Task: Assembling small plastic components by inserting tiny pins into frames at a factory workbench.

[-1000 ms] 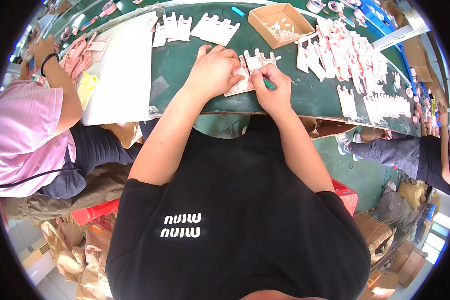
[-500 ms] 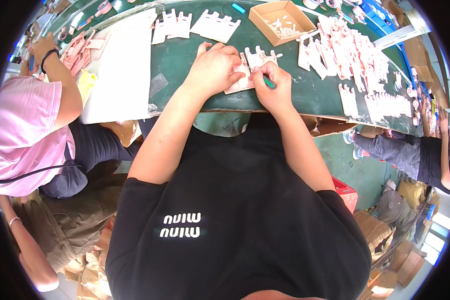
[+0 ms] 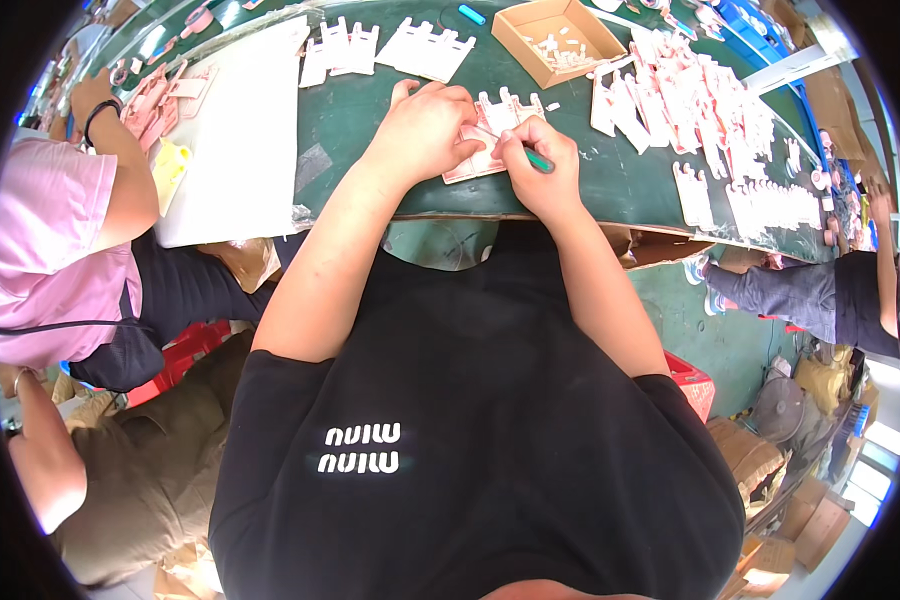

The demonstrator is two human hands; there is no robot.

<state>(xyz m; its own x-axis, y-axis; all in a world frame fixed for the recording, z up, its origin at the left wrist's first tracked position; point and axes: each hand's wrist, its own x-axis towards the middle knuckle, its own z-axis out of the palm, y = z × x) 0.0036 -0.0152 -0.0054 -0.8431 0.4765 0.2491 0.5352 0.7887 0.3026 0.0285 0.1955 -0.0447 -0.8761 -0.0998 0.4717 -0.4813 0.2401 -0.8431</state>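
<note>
My left hand (image 3: 425, 130) presses down on a flat pale pink card piece (image 3: 494, 120) lying on the green table (image 3: 360, 120). My right hand (image 3: 542, 170) grips a small green-handled tool (image 3: 538, 160) and holds its tip against the same card piece, just right of my left fingers. Both hands touch the piece near the table's front edge. Most of the piece is hidden under my hands.
More pale card pieces (image 3: 425, 48) lie farther back and a large spread (image 3: 700, 110) to the right. A cardboard box (image 3: 558, 38) with small bits stands behind. A white sheet (image 3: 235, 140) lies left. A person in a pink shirt (image 3: 45, 240) works at my left; another person (image 3: 820, 290) sits right.
My hands stay on the card piece, with the right hand shifting slightly as the tool works along it. The person at my left has leaned a little.
</note>
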